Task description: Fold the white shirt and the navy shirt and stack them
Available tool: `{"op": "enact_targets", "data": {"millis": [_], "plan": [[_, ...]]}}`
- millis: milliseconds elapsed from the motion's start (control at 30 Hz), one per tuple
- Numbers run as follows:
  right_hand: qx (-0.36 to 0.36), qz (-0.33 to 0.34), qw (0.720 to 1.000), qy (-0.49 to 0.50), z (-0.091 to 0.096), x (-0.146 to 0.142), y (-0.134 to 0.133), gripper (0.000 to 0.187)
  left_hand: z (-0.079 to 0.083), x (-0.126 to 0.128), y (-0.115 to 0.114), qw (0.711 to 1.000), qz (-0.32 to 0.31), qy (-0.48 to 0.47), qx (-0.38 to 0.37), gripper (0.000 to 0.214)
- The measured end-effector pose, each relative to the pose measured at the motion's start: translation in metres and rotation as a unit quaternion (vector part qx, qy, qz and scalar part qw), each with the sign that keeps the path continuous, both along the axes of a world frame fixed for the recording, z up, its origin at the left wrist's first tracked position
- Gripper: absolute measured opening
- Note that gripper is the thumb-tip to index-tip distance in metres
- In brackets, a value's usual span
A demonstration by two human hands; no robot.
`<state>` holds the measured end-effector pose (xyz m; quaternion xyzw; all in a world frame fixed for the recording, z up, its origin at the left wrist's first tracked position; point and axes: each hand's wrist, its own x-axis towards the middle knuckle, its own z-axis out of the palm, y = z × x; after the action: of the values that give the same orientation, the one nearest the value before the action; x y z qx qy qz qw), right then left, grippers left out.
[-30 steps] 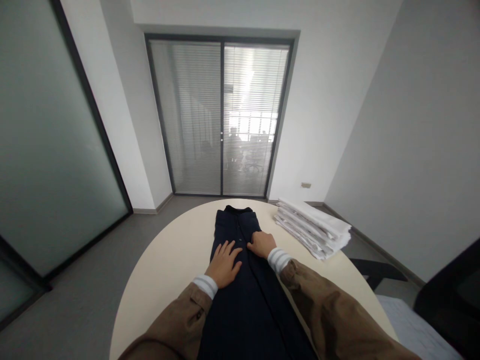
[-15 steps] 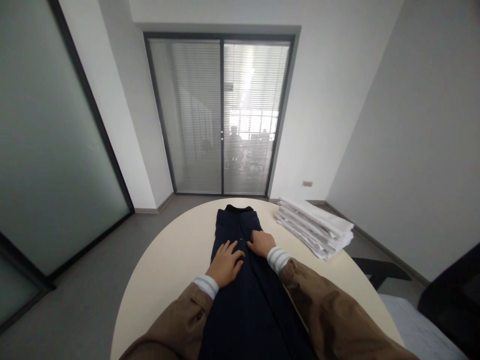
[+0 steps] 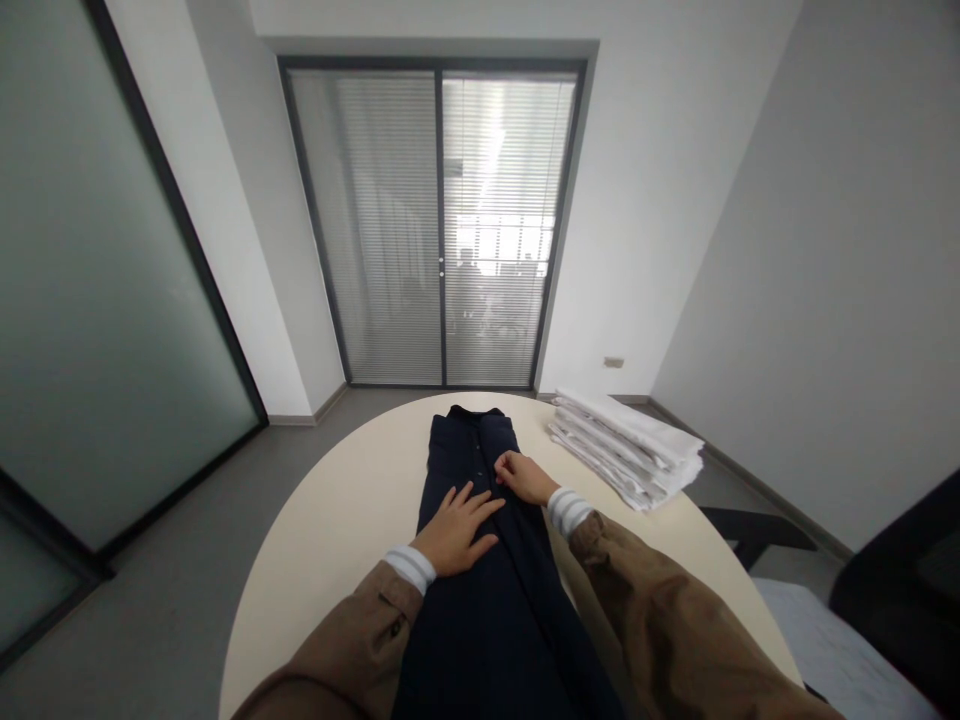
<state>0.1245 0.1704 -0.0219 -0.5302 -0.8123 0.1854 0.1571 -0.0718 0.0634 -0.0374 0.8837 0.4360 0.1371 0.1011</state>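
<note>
My left hand lies flat, fingers spread, on the navy garment, which runs from bottom centre to mid-frame on the round worktop. My right hand, apart from it, curls over the garment's right edge; whether it pinches cloth, I cannot tell. A white stack sits right of centre.

I note free passage over the table, left of the dark garment; rightward of right hand, white stack obstructs.
</note>
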Motion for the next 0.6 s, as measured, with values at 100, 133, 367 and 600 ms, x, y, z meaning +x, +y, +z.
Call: {"op": "enact_targets", "data": {"millis": [100, 133, 367, 600], "plan": [[0.017, 0.018, 1.0, 0.01, 0.003, 0.013, -0.007, 0.024, -0.001, 0.001, -0.001, 1.0, 0.001, 0.03, -0.007, 0.063], [0.024, 0.023, 0.999, 0.008, 0.004, 0.017, -0.01, 0.026, -0.002, 0.002, 0.0, 0.999, 0.003, 0.038, -0.01, 0.063], [0.036, 0.061, 0.997, -0.031, 0.005, 0.03, -0.032, 0.035, -0.009, 0.012, 0.02, 0.998, 0.023, 0.064, -0.01, 0.062], [0.06, -0.042, 0.996, -0.052, 0.012, 0.037, -0.05, 0.036, -0.011, 0.018, 0.057, 0.996, 0.05, 0.075, -0.017, 0.061]]}}
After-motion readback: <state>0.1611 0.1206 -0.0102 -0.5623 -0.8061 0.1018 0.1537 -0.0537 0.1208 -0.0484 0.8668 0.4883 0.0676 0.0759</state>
